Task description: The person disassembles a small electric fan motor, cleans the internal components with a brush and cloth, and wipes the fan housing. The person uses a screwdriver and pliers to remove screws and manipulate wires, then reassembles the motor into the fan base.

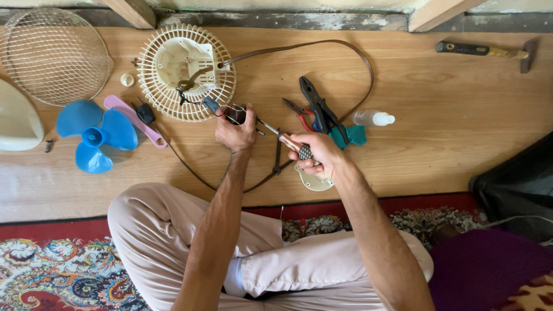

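A person seated cross-legged on a patterned rug works over a wooden floor, the left hand (235,133) closed around a small dark motor part (234,114) trailing thin wires, while the right hand (315,152) grips the checkered handle of a screwdriver (286,140) whose tip points at that part. Just above the left hand lies a white fan rear guard (187,72) with a brown power cord (322,49) looping away to the right. A blue fan blade (95,135) and a wire front grille (53,55) sit to the left; pliers (319,109), a small clear bottle (373,118) and a hammer (487,52) lie to the right
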